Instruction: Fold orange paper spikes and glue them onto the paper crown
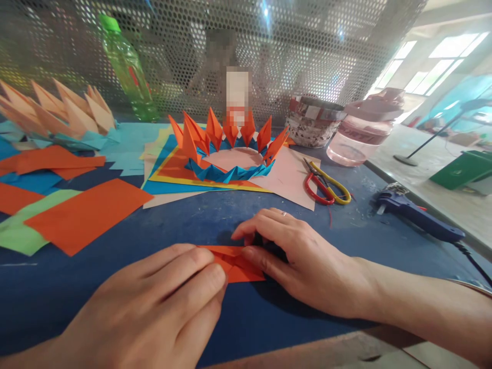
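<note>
A small folded piece of orange paper (244,274) lies on the blue tabletop at the front. My left hand (165,297) presses on its left part, fingers held together and covering that end. From the right, my right hand (295,251) grips the paper with the thumb on its upper face; the index finger curves beyond the far edge and the other fingertips are hidden. Behind the hands, a ring of folded paper (228,171), blue at the base with orange points, rests on stacked coloured sheets (165,174).
Loose orange sheets (92,212) lie left. Scissors (326,184) with red and yellow handles and a blue glue gun (421,212) lie right. At the back are a peach paper ring (73,110), green bottle (128,72), woven pot (313,123), pink jug (365,128) and perforated metal screen (172,46).
</note>
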Available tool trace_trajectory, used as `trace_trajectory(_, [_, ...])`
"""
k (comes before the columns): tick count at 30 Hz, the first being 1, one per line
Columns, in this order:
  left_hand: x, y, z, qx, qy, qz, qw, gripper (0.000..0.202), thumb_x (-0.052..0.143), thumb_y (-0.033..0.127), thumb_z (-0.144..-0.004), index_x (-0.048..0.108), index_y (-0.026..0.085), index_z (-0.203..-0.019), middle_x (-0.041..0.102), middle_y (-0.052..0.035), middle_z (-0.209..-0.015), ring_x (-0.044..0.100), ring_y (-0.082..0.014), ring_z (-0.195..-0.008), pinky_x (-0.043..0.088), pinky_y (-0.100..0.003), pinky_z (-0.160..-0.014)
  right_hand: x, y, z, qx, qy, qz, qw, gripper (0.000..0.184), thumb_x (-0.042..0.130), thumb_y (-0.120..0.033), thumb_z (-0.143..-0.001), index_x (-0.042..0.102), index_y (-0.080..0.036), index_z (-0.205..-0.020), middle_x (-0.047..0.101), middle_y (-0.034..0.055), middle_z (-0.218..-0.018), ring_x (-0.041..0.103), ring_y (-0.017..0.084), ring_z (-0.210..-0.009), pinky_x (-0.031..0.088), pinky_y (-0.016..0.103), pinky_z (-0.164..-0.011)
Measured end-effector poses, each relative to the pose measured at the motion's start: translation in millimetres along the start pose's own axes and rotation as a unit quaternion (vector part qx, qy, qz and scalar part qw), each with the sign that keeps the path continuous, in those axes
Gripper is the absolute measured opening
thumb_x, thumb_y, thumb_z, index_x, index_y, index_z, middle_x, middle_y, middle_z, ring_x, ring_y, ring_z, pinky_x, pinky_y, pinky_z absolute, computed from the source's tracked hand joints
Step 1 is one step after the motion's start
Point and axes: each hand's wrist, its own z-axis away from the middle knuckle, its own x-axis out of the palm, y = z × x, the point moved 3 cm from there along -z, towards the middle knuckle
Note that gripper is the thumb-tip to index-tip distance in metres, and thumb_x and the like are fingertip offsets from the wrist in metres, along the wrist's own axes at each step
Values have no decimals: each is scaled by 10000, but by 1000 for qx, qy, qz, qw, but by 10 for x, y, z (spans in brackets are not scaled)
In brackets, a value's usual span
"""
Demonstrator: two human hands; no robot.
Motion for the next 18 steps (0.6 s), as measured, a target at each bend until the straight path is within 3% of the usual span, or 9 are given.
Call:
trace_trajectory(7, [-11, 5, -43, -4, 15, -2, 1000, 308, 413, 53, -871, 666, 226, -850, 716, 10, -993, 660, -185, -973, 465, -378, -1007, 4, 39, -27, -8, 12, 11, 1000, 121, 612, -182, -869, 615, -166, -989, 638, 42, -954, 557, 161, -897, 451, 290, -836])
trace_trajectory(18, [22, -25, 11, 11, 2, -20, 1000, 332, 371, 84, -859, 658, 234, -934, 706, -4, -1075, 647, -209, -993, 460, -385, -982, -1, -17, 36, -69, 47, 13, 996, 153, 527, -58, -791, 534, -175, -888, 651, 48, -888, 599, 154, -828, 483, 280, -783])
